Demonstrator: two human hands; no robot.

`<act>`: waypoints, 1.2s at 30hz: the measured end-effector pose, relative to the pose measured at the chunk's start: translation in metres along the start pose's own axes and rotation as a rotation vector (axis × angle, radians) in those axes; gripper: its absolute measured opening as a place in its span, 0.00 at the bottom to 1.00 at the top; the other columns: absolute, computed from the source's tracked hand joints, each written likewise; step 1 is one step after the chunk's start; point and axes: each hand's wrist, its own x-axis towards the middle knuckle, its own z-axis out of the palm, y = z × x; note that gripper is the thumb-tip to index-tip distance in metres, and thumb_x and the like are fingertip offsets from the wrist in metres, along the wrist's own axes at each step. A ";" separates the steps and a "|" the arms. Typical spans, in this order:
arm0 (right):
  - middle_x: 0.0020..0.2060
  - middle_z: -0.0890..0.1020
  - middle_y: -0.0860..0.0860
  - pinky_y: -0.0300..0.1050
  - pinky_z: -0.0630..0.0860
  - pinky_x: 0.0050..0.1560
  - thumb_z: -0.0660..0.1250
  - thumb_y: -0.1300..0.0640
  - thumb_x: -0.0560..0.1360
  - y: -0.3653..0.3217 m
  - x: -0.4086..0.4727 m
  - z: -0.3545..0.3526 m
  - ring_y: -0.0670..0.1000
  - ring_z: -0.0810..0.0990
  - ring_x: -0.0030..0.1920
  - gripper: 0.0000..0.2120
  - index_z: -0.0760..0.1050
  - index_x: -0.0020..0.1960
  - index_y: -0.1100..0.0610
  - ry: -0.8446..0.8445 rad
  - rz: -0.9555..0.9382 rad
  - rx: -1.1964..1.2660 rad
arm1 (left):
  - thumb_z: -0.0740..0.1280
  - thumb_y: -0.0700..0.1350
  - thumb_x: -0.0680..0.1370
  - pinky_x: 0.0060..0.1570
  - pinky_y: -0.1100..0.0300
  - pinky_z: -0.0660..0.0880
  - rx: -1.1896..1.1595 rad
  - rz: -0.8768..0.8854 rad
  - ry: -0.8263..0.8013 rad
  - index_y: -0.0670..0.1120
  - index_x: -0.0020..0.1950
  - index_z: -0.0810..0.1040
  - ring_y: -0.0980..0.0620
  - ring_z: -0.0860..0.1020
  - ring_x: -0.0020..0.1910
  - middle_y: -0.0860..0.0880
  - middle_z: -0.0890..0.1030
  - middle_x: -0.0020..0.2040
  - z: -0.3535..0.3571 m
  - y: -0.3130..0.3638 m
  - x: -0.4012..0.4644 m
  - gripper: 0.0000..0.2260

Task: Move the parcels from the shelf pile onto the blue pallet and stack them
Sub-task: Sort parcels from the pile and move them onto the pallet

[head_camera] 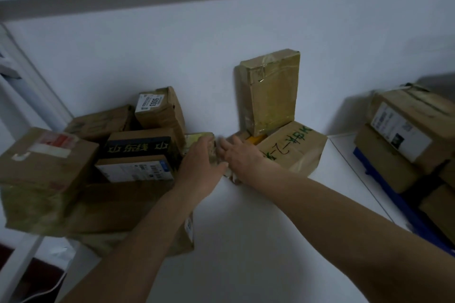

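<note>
A small tan parcel (198,137) lies on the white shelf (246,229) between two groups of boxes. My left hand (200,163) wraps over it, fingers on top and thumb at its near edge. My right hand (240,156) lies against the parcel's right side with fingers spread. To the left is the pile: a box with a black printed band (140,147), a box labelled 5003 (157,108) and a big taped box (46,162). At the far right the blue pallet (384,194) carries several stacked parcels (398,130).
A tall parcel (270,96) stands upright against the wall on a box with green handwriting (293,147), just right of my right hand. A white shelf post (32,86) rises at the left. The shelf's right edge borders the pallet.
</note>
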 end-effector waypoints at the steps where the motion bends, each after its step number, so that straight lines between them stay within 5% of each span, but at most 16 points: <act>1: 0.73 0.59 0.55 0.51 0.66 0.67 0.69 0.52 0.73 -0.001 -0.004 0.003 0.58 0.61 0.70 0.37 0.54 0.76 0.58 -0.002 -0.008 -0.018 | 0.72 0.45 0.74 0.57 0.61 0.69 -0.003 -0.002 0.008 0.48 0.74 0.63 0.49 0.71 0.65 0.48 0.71 0.69 0.000 0.005 0.007 0.31; 9: 0.72 0.62 0.55 0.55 0.62 0.71 0.68 0.54 0.73 0.009 -0.019 0.016 0.59 0.62 0.70 0.38 0.52 0.77 0.55 0.056 -0.065 -0.024 | 0.79 0.53 0.66 0.69 0.51 0.66 -0.228 -0.034 0.008 0.45 0.78 0.53 0.46 0.63 0.73 0.44 0.62 0.76 0.006 0.064 0.085 0.49; 15: 0.72 0.61 0.54 0.53 0.59 0.72 0.67 0.59 0.74 0.016 -0.041 0.021 0.59 0.57 0.73 0.36 0.53 0.76 0.54 0.220 -0.087 0.031 | 0.78 0.44 0.67 0.59 0.53 0.75 -0.479 -0.031 0.067 0.48 0.67 0.70 0.49 0.77 0.60 0.49 0.78 0.61 0.021 0.090 0.115 0.31; 20: 0.54 0.76 0.54 0.48 0.77 0.52 0.67 0.64 0.71 0.023 -0.071 0.017 0.55 0.74 0.54 0.18 0.76 0.61 0.57 0.405 -0.077 0.263 | 0.76 0.41 0.71 0.54 0.51 0.79 -0.522 0.004 0.125 0.49 0.56 0.73 0.51 0.80 0.52 0.52 0.80 0.52 0.024 0.084 0.099 0.18; 22: 0.44 0.78 0.54 0.42 0.76 0.42 0.68 0.64 0.70 0.030 -0.084 0.008 0.54 0.76 0.44 0.06 0.80 0.47 0.59 0.547 0.052 0.340 | 0.75 0.41 0.71 0.54 0.54 0.79 -0.512 0.032 0.153 0.47 0.59 0.72 0.51 0.79 0.53 0.52 0.79 0.52 0.019 0.079 0.082 0.20; 24: 0.44 0.77 0.54 0.41 0.68 0.40 0.65 0.62 0.72 0.040 -0.095 -0.005 0.55 0.76 0.45 0.05 0.77 0.47 0.59 0.556 0.263 0.427 | 0.76 0.42 0.71 0.52 0.56 0.79 -0.493 0.031 0.165 0.46 0.61 0.72 0.52 0.79 0.54 0.51 0.79 0.54 0.008 0.072 0.062 0.22; 29: 0.55 0.77 0.50 0.45 0.72 0.49 0.56 0.48 0.80 0.064 -0.099 -0.037 0.48 0.76 0.50 0.17 0.68 0.65 0.56 0.509 0.715 1.119 | 0.76 0.43 0.70 0.41 0.70 0.71 -0.425 0.056 0.183 0.50 0.58 0.71 0.59 0.76 0.49 0.55 0.75 0.53 -0.020 0.059 0.006 0.21; 33: 0.56 0.79 0.56 0.55 0.81 0.48 0.51 0.34 0.77 0.061 -0.111 -0.071 0.58 0.83 0.48 0.29 0.70 0.65 0.54 0.357 0.637 1.762 | 0.77 0.43 0.69 0.36 0.75 0.68 -0.329 0.110 0.170 0.49 0.60 0.70 0.59 0.74 0.51 0.55 0.75 0.54 -0.039 0.055 -0.040 0.23; 36: 0.52 0.80 0.57 0.57 0.81 0.44 0.55 0.28 0.71 0.058 -0.126 -0.085 0.62 0.84 0.44 0.34 0.75 0.60 0.53 0.155 0.551 1.966 | 0.76 0.38 0.69 0.36 0.78 0.69 -0.238 0.221 0.086 0.46 0.56 0.69 0.63 0.73 0.44 0.56 0.74 0.47 -0.050 0.050 -0.068 0.21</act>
